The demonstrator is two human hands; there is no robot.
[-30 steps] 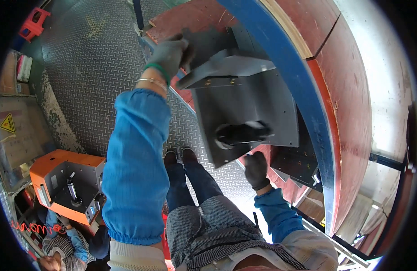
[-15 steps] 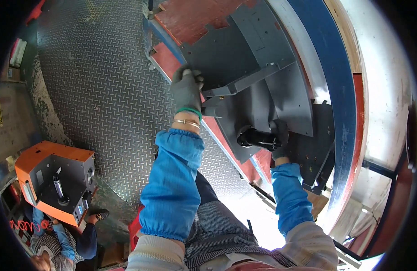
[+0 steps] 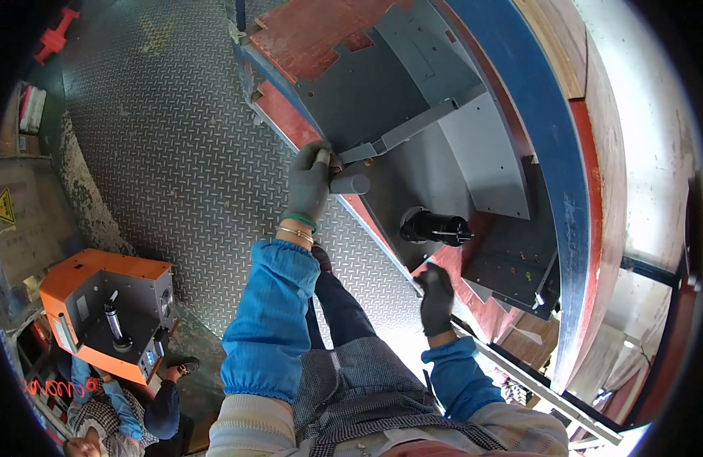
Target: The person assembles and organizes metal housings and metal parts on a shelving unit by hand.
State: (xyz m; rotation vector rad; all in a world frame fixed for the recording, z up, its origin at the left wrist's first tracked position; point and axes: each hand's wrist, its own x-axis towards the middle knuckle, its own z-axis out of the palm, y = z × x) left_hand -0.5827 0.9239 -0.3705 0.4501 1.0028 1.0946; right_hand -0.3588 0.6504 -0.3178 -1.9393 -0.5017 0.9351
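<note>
A dark grey sheet-metal housing [image 3: 412,164] lies on a red bench, with a bent bracket [image 3: 420,126] across it. My gloved left hand [image 3: 309,183] is closed at the housing's left edge, fingers curled over it, beside a short grey cylinder [image 3: 350,184]. Out of the housing's lower part sticks a black cylindrical fitting [image 3: 437,227], tilted to the right. My gloved right hand [image 3: 436,298] is below that fitting and apart from it. Its fingers are loosely bent and apart, with nothing visible in them, near the bench's front edge.
Small brass-coloured pieces lie on a dark panel [image 3: 519,266] at right. A curved blue rim [image 3: 568,206] bounds the bench. At lower left stands an orange-and-grey machine [image 3: 108,305], with a person [image 3: 111,415] beside it. Diamond-plate flooring [image 3: 176,152] runs along the left.
My right hand has let go of the black fitting and moved down and left of it. My left hand has slid lower along the housing's edge, toward the grey cylinder.
</note>
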